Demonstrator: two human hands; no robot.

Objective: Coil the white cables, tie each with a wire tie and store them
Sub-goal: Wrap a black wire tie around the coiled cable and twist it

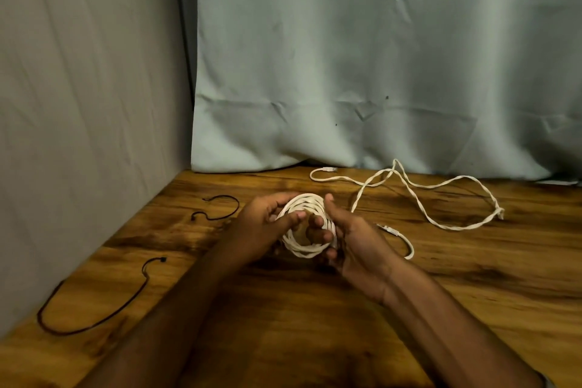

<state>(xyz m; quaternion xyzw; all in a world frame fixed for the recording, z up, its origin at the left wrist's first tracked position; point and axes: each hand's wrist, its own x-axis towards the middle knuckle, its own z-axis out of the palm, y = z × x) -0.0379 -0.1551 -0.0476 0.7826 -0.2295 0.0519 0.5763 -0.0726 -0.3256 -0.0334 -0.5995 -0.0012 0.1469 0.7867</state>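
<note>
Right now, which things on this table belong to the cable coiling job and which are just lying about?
Belongs to the job:
coiled white cable, held by the left hand and right hand
loose white cable, uncoiled on the table
two black wire ties

Just there:
grey backdrop cloth
</note>
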